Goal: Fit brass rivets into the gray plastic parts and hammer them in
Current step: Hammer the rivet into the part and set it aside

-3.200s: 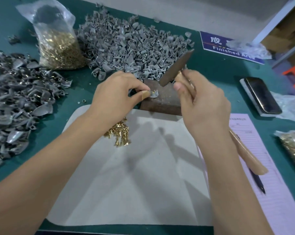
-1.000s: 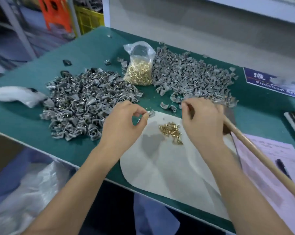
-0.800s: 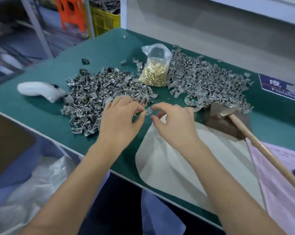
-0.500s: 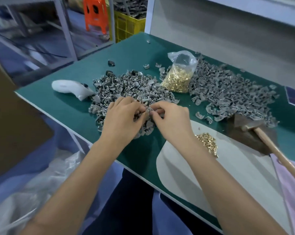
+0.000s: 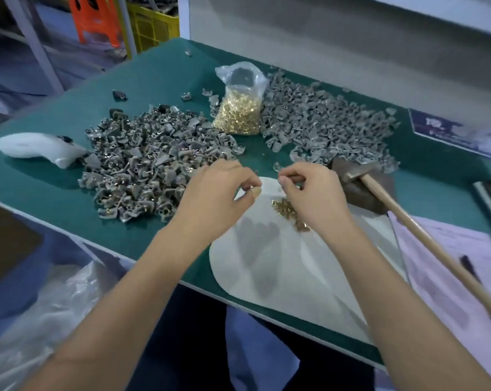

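My left hand (image 5: 218,193) hovers at the white mat's (image 5: 281,266) far left edge, its thumb against the curled forefinger, and I see nothing between them. My right hand (image 5: 313,196) is just over the loose brass rivets (image 5: 288,210) with thumb and forefinger pinched together; whether they hold a rivet is too small to tell. The hammer (image 5: 351,173) lies free, its head on the dark block (image 5: 365,193) and its wooden handle (image 5: 425,238) running toward me on the right. One heap of gray parts (image 5: 329,125) lies beyond the block; another with brass showing (image 5: 142,165) lies left.
A clear bag of brass rivets (image 5: 240,108) stands between the two heaps. A white object (image 5: 35,148) lies at the far left of the green table (image 5: 154,80). Pink paper (image 5: 450,263) with a pen (image 5: 470,266) is on the right. The table's near edge runs diagonally under my forearms.
Both hands have drawn back from the left heap of gray parts to the mat and moved apart. The gray part they held together is gone from them. The hammer has stayed on the block.
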A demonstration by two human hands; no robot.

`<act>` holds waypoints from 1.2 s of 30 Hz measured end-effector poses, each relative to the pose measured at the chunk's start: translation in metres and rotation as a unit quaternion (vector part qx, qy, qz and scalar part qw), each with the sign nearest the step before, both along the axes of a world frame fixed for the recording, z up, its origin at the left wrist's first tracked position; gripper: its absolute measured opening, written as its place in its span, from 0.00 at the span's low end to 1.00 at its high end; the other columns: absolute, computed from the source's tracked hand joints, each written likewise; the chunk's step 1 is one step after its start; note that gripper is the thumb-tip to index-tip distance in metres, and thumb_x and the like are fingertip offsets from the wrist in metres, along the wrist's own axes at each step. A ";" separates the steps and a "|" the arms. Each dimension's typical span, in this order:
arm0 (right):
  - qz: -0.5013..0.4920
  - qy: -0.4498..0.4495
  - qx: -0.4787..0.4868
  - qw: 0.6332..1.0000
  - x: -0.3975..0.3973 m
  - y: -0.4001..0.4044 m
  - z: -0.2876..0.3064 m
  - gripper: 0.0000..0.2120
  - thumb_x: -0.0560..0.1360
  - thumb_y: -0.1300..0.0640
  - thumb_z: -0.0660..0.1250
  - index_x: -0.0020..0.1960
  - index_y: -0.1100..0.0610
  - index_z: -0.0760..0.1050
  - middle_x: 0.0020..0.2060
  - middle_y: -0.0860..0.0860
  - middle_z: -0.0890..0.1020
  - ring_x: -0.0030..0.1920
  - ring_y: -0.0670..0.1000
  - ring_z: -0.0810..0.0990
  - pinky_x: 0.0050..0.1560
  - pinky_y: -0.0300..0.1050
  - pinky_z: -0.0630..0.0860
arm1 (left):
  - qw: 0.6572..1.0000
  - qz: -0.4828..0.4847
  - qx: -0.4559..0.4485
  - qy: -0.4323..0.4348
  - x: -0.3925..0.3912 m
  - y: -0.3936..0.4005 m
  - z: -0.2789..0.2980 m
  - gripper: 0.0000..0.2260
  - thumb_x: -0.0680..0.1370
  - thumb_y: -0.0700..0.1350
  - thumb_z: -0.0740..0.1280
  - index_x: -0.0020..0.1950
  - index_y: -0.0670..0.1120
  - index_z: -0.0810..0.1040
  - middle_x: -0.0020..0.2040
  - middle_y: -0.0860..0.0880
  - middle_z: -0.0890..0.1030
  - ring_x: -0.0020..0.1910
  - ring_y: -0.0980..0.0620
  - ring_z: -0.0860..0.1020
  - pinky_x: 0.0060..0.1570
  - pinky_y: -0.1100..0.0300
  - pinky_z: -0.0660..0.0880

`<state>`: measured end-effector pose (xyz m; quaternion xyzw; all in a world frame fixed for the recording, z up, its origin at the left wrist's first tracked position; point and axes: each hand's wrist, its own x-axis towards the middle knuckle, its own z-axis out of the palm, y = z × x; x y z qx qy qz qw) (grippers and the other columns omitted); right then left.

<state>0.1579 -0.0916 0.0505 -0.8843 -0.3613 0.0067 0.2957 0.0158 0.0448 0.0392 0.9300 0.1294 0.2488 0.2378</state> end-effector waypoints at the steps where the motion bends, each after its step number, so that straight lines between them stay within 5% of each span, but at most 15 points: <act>1: -0.016 -0.001 -0.006 1.000 0.004 -0.012 -0.002 0.05 0.77 0.54 0.69 0.46 0.45 0.82 0.42 0.42 0.85 0.47 0.48 0.83 0.55 0.54 0.78 | 1.000 -0.009 0.003 0.007 0.008 -0.006 -0.001 0.05 0.79 0.45 0.71 0.53 0.50 0.84 0.45 0.54 0.79 0.47 0.53 0.74 0.51 0.50 0.74; 8: -0.059 0.036 -0.023 0.997 0.017 -0.074 -0.019 0.05 0.77 0.53 0.70 0.49 0.46 0.84 0.44 0.42 0.86 0.46 0.45 0.82 0.51 0.48 0.79 | 0.998 -0.030 -0.008 0.053 0.043 -0.032 -0.011 0.03 0.79 0.48 0.71 0.52 0.54 0.84 0.42 0.57 0.77 0.47 0.53 0.75 0.47 0.55 0.71; 15: 0.017 0.094 -0.005 0.995 0.004 -0.099 -0.024 0.07 0.72 0.45 0.77 0.45 0.47 0.84 0.40 0.41 0.83 0.41 0.42 0.80 0.46 0.48 0.79 | 0.998 -0.008 -0.048 0.048 0.051 -0.037 -0.015 0.03 0.78 0.49 0.70 0.50 0.58 0.83 0.42 0.60 0.77 0.44 0.59 0.75 0.45 0.56 0.72; 28: 0.027 -0.006 -0.025 0.999 0.001 -0.090 -0.025 0.04 0.75 0.48 0.72 0.45 0.45 0.86 0.39 0.45 0.80 0.42 0.49 0.79 0.42 0.51 0.76 | 0.998 0.028 -0.036 0.047 0.081 -0.036 -0.015 0.05 0.79 0.49 0.69 0.53 0.58 0.81 0.46 0.60 0.79 0.46 0.60 0.75 0.45 0.61 0.68; 31: 0.024 -0.032 -0.035 0.999 0.000 -0.088 -0.026 0.04 0.76 0.48 0.72 0.45 0.46 0.86 0.39 0.45 0.79 0.42 0.49 0.78 0.41 0.49 0.75 | 0.999 0.019 0.005 0.051 0.094 -0.030 -0.012 0.09 0.80 0.49 0.69 0.60 0.55 0.81 0.51 0.57 0.79 0.54 0.54 0.76 0.51 0.53 0.75; 36: 0.012 -0.104 -0.050 0.993 -0.007 -0.084 -0.028 0.03 0.74 0.52 0.73 0.42 0.49 0.84 0.40 0.47 0.80 0.41 0.52 0.80 0.36 0.45 0.73 | 0.991 0.009 0.079 0.107 0.117 -0.021 -0.011 0.16 0.81 0.50 0.68 0.69 0.52 0.78 0.59 0.47 0.79 0.62 0.43 0.72 0.60 0.46 0.71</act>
